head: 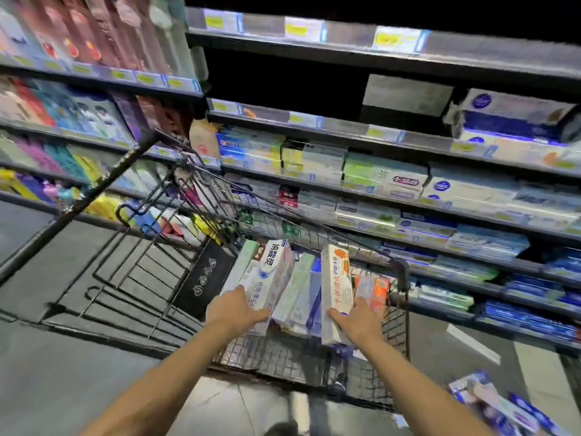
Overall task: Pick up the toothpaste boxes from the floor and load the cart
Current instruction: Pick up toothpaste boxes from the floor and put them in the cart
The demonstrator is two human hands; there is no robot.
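Note:
A black wire cart (pixel 399 309) stands before me, with several toothpaste boxes leaning inside its basket. My left hand (pixel 234 309) grips the lower end of a white and blue toothpaste box (pixel 270 275) on the basket's left side. My right hand (pixel 358 319) holds a white box with orange print (pixel 336 284) on the right side, fingers round its lower end. Pale green and blue boxes (pixel 298 294) lie between the two. More toothpaste boxes (pixel 496 404) lie on the floor at the bottom right.
Shelves full of toothpaste boxes (pixel 377 180) run along the right and behind the cart. Shelves of colourful goods (pixel 63 121) fill the left. The cart's handle bar (pixel 94 190) slants across the left. Grey floor (pixel 63 372) lies to my left.

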